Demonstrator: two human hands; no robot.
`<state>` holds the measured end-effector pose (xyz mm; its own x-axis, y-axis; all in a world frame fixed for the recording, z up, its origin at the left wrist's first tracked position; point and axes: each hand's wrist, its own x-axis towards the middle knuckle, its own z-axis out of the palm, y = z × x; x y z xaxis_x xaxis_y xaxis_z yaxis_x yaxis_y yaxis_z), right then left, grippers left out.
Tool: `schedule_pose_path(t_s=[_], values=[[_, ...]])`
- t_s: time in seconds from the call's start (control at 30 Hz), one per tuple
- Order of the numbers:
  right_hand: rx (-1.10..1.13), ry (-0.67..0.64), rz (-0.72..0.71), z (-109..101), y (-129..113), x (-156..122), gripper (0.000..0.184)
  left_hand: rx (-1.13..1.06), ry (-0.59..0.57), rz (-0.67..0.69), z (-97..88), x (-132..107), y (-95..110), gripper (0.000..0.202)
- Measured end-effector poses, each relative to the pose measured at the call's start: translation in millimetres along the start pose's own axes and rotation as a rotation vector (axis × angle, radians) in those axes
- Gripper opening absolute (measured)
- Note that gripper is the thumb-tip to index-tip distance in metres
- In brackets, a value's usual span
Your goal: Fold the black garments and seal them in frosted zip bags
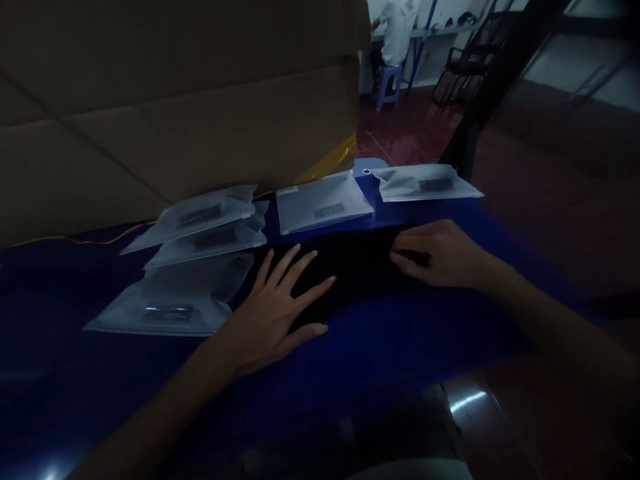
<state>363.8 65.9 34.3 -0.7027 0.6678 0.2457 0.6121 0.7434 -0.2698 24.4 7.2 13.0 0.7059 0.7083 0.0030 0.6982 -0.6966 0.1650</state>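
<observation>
A piece of black cloth [357, 263] lies spread on the blue table [350, 353]; its exact kind is too dark to make out. My left hand [280, 307] rests on its left part with the fingers spread flat. At the cloth's right end, my right hand [435, 253] pinches the edge between thumb and curled fingers. Beyond the cloth lies a frosted zip bag [323, 203], and farther right another frosted bag [425, 183]. Left of my left hand, several more frosted bags overlap, the nearest one [170, 293] partly behind my wrist.
A large cardboard box [175, 100] stands along the table's far left side, with yellow tape [330, 160] at its corner. A thin yellow-red wire [100, 240] runs along its base. Past a dark post [465, 147], a person [399, 33] sits on a blue stool [389, 83] near black chairs [473, 60].
</observation>
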Motion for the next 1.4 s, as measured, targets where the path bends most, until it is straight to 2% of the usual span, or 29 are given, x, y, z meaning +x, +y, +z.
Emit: schedule_pose_path(t_s=[0.07, 0.17, 0.27, 0.43, 0.53, 0.63, 0.77, 0.87, 1.07, 1.23, 1.3, 1.4], values=[[-0.206, 0.002, 0.099, 9, 8, 4, 0.026, 0.001, -0.024, -0.026, 2.5, 0, -1, 0.070], [-0.325, -0.021, 0.167, 18, 21, 7, 0.027, 0.017, -0.053, -0.072, 5.5, -1, -1, 0.072], [-0.330, 0.045, 0.220, 21, 28, 6, 0.031, 0.008, -0.071, -0.093, 4.8, -2, -2, 0.071], [-0.180, 0.140, 0.149, 29, 18, 6, 0.046, -0.038, -0.085, -0.115, 2.5, -1, -2, 0.059], [-0.113, 0.082, 0.040, 36, 7, 6, 0.057, -0.010, -0.046, -0.115, 6.0, 0, -2, 0.058], [-0.080, -0.035, -0.032, 41, 2, 6, 0.063, 0.026, -0.015, -0.123, 9.6, 0, -1, 0.062], [-0.045, -0.143, 0.011, 45, 5, 3, 0.062, 0.025, -0.023, -0.206, 9.9, -2, -1, 0.069], [-0.039, -0.147, 0.051, 45, 8, 1, 0.060, 0.024, -0.021, -0.256, 8.7, -2, -3, 0.073], [0.010, -0.060, 0.079, 37, 9, 5, 0.047, 0.013, -0.039, -0.226, 4.3, 0, -5, 0.070], [-0.065, 0.166, 0.148, 28, 25, 7, 0.045, 0.004, -0.017, -0.216, 2.9, 1, -5, 0.062], [-0.168, 0.242, 0.216, 26, 35, 5, 0.044, 0.017, -0.002, -0.218, 4.0, 1, -4, 0.060], [-0.273, 0.254, 0.389, 24, 44, 1, 0.039, 0.033, 0.022, -0.213, 5.4, 1, -4, 0.059]])
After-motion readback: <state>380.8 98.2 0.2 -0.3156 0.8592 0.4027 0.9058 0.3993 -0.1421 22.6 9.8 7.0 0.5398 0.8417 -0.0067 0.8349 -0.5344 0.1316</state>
